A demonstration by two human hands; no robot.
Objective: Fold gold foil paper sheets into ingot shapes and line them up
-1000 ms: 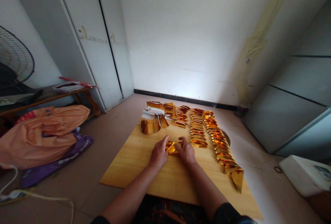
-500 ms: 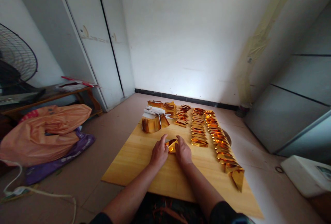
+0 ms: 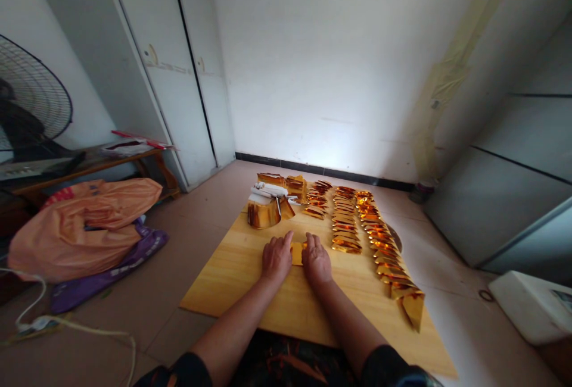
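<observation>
A small gold foil piece lies low at the middle of the wooden board, between my two hands. My left hand grips its left edge with closed fingers, and my right hand has hold of its right edge. Folded gold pieces stand in rows to the right, a middle row and a longer outer row, with a shorter row behind. Beyond my left hand are a curved stack of gold sheets and a white bundle.
An orange bag and a purple bag lie on the floor at the left, near a white cable. A fan stands on a low wooden table. At the right is a white box.
The gold piece between my hands looks flatter and lower than before. Both hands have pressed down around it, and the whole view has shifted slightly.
</observation>
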